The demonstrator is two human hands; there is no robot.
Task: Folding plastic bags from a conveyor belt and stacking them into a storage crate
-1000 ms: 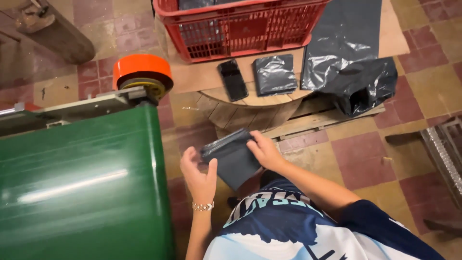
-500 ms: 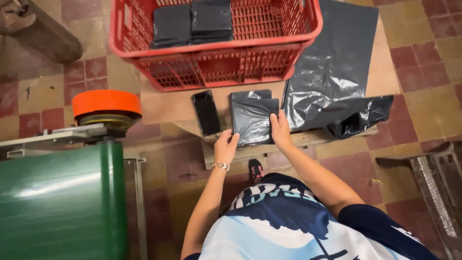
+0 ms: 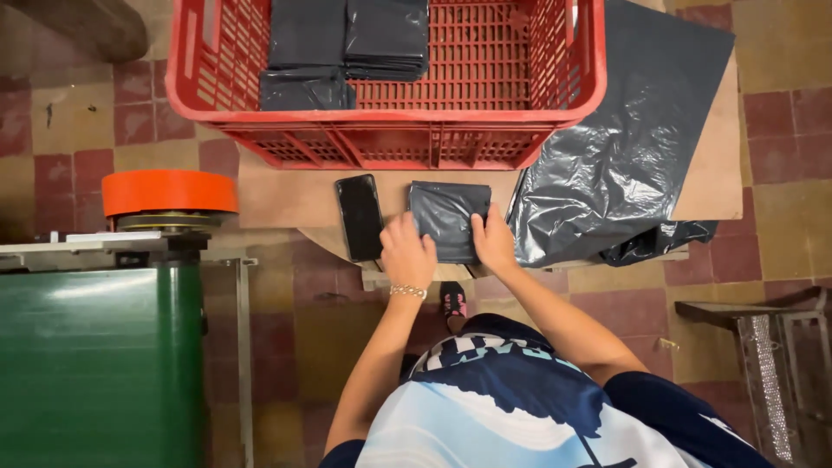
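Since the earlier frame, both hands have carried the folded black plastic bag (image 3: 447, 221) away from the person's lap and forward onto the cardboard sheet (image 3: 286, 195), where it now lies flat, just below the red crate (image 3: 381, 134). The view has also shifted, so the crate fills the top.

The left hand (image 3: 407, 251) rests on the bag's lower left edge, fingers loosely curled and pressing down rather than clamped around it. The right hand (image 3: 492, 241) presses the bag's lower right edge, fingers spread flat against the plastic. Neither hand pinches the bag; both lie open on top of it.

Both forearms reach forward from the body, angling inward so the hands sit close together. A bracelet (image 3: 406, 291) circles the left wrist.

A dark phone (image 3: 360, 217) lies just left of the bag. A large crumpled black plastic sheet (image 3: 620, 156) spreads to the right. Stacked folded black bags (image 3: 347, 39) sit inside the crate.
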